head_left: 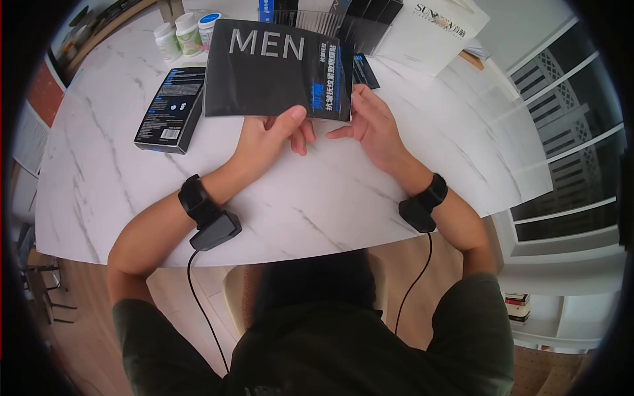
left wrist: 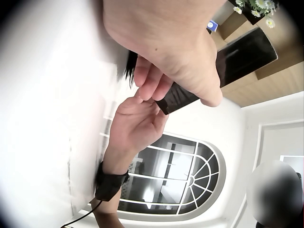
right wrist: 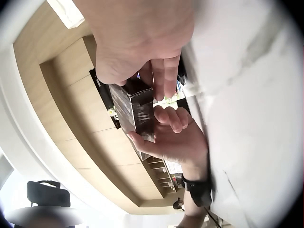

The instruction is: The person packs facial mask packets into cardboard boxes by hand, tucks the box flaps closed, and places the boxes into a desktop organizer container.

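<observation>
A black box (head_left: 271, 82) marked MEN, with blue and white lettering along its right side, is held up over the marble-patterned table. My left hand (head_left: 272, 137) grips its lower edge, thumb on the front and fingers underneath. At the right end, my right hand (head_left: 382, 132) holds the box's corner, with its lower fingers reaching below it. The right wrist view shows the narrow side of the box (right wrist: 142, 111) between the two hands. Another black box (head_left: 170, 109), with a barcode and small print, lies on the table left of the left hand.
Several white bottles (head_left: 188, 36) stand at the back left. Behind the held box is a clear holder (head_left: 310, 22) with dark boxes. A small black packet (head_left: 365, 71) lies near the right hand, and a white paper bag (head_left: 429, 33) stands at the back right.
</observation>
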Motion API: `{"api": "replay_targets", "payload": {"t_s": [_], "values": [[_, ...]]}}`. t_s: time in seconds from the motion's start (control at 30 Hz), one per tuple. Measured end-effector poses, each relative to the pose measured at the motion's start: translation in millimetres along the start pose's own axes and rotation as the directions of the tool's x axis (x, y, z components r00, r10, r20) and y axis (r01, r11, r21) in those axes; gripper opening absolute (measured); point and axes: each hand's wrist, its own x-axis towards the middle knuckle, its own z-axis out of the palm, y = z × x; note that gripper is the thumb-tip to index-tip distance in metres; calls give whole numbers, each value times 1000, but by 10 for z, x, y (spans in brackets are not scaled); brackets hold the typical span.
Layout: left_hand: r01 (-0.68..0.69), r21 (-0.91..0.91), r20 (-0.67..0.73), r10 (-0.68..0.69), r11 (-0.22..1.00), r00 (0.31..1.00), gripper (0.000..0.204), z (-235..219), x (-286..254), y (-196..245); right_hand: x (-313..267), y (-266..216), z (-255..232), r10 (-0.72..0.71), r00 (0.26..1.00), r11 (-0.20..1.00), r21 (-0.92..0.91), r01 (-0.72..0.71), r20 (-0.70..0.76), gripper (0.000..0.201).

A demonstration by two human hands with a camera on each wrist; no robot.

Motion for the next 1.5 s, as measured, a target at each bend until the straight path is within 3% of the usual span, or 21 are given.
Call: {"api": "replay_targets", "payload": {"t_s": [0.07, 0.4, 0.5, 0.9, 0.97, 1.03, 1.13, 1.2, 1.27, 1.5], "values": [[-6, -177, -27, 2, 984, 1000, 25, -11, 27, 17, 2, 21, 5, -30, 999, 999, -46, 29, -14, 22], [-81, -113, -7, 81, 990, 997, 20, -26, -11, -33, 1, 37, -11, -179, 984, 974, -143, 176, -9, 33], [-93, -47, 11, 94, 995, 996, 38, -28, -16, -43, -4, 37, -16, -200, 980, 967, -158, 198, 5, 33], [-100, -15, -2, 100, 995, 995, 37, -38, -35, -69, -30, 28, -2, -207, 978, 952, -239, 193, -35, 40], [-110, -125, 70, 119, 986, 990, 15, -21, -51, -68, -21, 59, -41, -174, 984, 947, -281, 155, -44, 41], [-105, -103, 79, 113, 989, 990, 15, -1, -62, -40, -28, 58, -39, -142, 988, 939, -324, 117, -54, 44], [-99, -68, 85, 105, 993, 991, 15, -4, -73, -26, -2, 108, 37, -213, 969, 914, -378, 150, -128, 45], [-99, -61, 87, 104, 993, 991, 16, -8, -79, -33, 73, 209, -3, -498, 862, 761, -525, 381, -96, 46], [-112, 62, 118, 104, 992, 988, 16, -19, -94, -40, 96, 236, -71, -480, 874, 766, -522, 374, -79, 45], [-82, 66, 98, 75, 994, 992, 17, 8, -110, -58, 32, 213, -100, -318, 948, 797, -544, 263, -7, 30]]}}
